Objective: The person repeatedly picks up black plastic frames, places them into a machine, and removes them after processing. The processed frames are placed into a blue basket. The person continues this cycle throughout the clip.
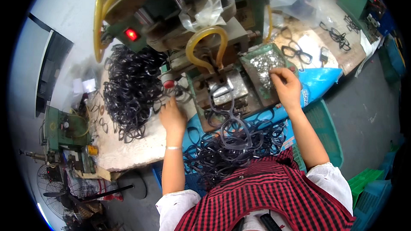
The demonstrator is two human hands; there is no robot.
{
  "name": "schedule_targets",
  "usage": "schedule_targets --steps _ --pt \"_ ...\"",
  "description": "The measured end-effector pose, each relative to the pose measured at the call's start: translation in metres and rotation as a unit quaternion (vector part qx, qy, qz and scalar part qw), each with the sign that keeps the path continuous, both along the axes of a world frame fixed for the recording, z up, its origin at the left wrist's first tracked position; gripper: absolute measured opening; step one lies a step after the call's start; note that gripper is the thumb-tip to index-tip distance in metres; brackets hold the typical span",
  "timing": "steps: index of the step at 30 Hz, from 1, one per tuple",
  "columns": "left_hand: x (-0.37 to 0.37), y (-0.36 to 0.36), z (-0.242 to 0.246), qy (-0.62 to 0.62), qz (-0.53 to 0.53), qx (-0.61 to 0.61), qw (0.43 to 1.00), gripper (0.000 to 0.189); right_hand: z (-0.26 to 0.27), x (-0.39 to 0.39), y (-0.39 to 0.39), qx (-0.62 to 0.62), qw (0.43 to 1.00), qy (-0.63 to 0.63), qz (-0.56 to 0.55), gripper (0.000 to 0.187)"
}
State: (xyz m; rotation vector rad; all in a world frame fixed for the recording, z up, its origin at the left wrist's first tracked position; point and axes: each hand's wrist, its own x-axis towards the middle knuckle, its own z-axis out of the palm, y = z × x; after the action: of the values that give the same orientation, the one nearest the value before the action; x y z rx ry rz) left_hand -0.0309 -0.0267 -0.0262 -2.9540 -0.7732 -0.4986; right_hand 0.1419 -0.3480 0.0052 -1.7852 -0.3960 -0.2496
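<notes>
My left hand (pixel 173 117) rests over the worktable, beside a large heap of dark plastic eyeglass frames (pixel 130 93). Its fingertips point at the loose frames just below a red push button (pixel 168 84); whether they grip one is unclear. My right hand (pixel 288 88) is at a green-edged metal tray (pixel 252 58) of small shiny metal pieces (pixel 265 65), thumb and forefinger close together. Anything pinched there is too small to make out. Between my hands, a translucent grey eyeglass frame (pixel 236 146) has one rim over the press's metal fixture (pixel 236 85) and the other hanging toward me.
The green press stands ahead, with a yellow hose (pixel 207 30) looped above the fixture. More frames (pixel 205 157) are piled at my lap by a blue plastic sheet (pixel 316 78). A teal basket (pixel 332 134) is at right; a fan (pixel 64 192) stands lower left.
</notes>
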Motion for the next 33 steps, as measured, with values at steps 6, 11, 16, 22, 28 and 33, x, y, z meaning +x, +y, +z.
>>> schedule_targets --steps 6,11,16,22,28,33 --pt "-0.021 0.012 0.022 -0.024 -0.016 -0.175 0.984 0.053 -0.003 -0.02 -0.047 -0.09 0.987 -0.1 -0.09 0.01" --pt "-0.041 0.028 0.082 -0.06 -0.031 -0.397 0.915 0.052 0.026 -0.034 -0.042 -0.034 0.998 -0.035 -0.03 0.011" --pt "-0.024 0.041 0.101 -0.094 -0.045 -0.33 0.938 0.054 0.075 -0.025 0.028 0.016 0.982 -0.145 0.119 0.013" --pt "-0.034 0.059 0.048 -0.135 -0.042 -0.309 0.94 0.048 0.064 -0.041 0.077 0.088 0.984 -0.074 0.138 0.04" --pt "-0.025 0.047 0.079 -0.291 -0.065 -0.294 0.908 0.032 0.066 -0.043 0.08 0.146 0.976 -0.029 0.16 0.048" --pt "-0.037 0.026 0.076 -0.259 -0.121 -0.832 0.475 0.034 0.07 -0.05 0.087 0.18 0.964 -0.008 0.193 0.052"
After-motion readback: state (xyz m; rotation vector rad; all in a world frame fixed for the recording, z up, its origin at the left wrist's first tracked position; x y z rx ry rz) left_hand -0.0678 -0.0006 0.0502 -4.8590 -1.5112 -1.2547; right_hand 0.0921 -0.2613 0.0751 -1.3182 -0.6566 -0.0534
